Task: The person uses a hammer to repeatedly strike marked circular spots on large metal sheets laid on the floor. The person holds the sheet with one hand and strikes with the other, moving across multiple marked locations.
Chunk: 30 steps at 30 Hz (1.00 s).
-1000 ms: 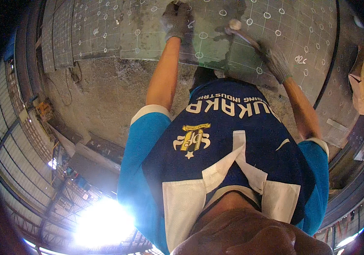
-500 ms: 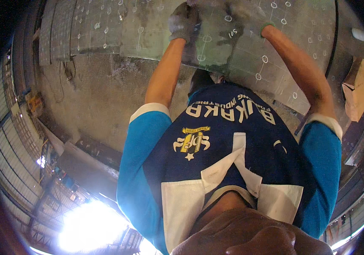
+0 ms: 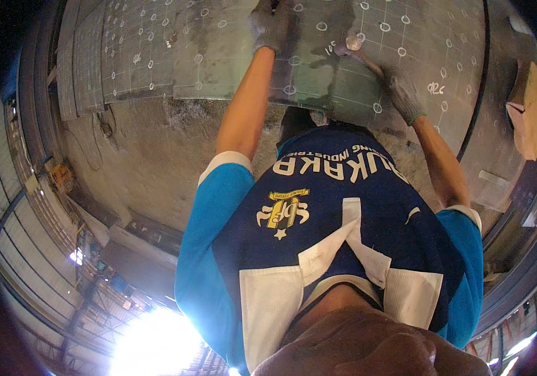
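Note:
My right hand [image 3: 402, 93], in a grey knitted glove, is closed round the handle of a hammer [image 3: 352, 44]. The hammer's round, shiny head is tilted up above a dark steel plate [image 3: 227, 47]. Rows of white chalk circles, joined by thin lines, mark this plate. At the upper edge of the view is my left hand [image 3: 270, 26], gloved too, low over the plate. Its fingers look closed around something small and dark, but the picture's edge cuts them off and I cannot make the thing out.
Along the plate's near edge runs a stained concrete floor [image 3: 136, 163], with a thin cable [image 3: 104, 124] on it. At the right, beyond a dark gap, lies a tan cardboard piece [image 3: 530, 113]. Something orange-yellow [image 3: 61, 174] stands at the far left.
My right hand has come back toward me and to the right, bringing the hammer clearly into view. My left hand has stayed nearly in place, shifting slightly up in the view.

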Tool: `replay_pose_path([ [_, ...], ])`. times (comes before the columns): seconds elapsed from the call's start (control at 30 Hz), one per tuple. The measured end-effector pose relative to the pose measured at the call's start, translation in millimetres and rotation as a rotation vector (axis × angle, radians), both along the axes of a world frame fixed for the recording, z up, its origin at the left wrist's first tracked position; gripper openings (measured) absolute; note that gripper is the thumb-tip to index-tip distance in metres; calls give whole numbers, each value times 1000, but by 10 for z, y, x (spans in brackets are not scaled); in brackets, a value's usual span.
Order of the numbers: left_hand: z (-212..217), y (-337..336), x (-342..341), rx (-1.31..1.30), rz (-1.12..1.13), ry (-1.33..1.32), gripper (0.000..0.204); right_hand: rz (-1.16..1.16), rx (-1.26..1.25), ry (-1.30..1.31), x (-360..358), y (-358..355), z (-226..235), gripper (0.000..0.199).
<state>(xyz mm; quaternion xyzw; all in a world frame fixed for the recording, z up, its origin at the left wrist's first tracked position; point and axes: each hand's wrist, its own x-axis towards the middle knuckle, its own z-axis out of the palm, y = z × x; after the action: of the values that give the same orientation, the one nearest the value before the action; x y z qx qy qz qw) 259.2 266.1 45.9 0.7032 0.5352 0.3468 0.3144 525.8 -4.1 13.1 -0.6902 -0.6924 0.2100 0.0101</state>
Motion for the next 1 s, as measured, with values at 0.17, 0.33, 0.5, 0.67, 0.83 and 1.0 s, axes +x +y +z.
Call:
replay_pose_path([
  [0.17,284,-186,316,-355,53,-290,30,184,134,-272,65,-478,-407,43],
  [0.33,243,-165,268,-304,7,-255,24,182,51,-340,-6,-367,-322,46],
  [0.5,321,-199,293,-325,-17,-297,18,144,144,-289,25,-365,-320,49],
  [0.67,493,-257,383,-566,78,-484,9,166,209,-337,71,-403,-464,50],
  [0.83,540,-293,391,-598,76,-516,6,124,173,-314,60,-432,-497,52],
  [1.0,215,-203,369,-508,82,-558,11,38,307,-77,-56,-178,-46,48],
])
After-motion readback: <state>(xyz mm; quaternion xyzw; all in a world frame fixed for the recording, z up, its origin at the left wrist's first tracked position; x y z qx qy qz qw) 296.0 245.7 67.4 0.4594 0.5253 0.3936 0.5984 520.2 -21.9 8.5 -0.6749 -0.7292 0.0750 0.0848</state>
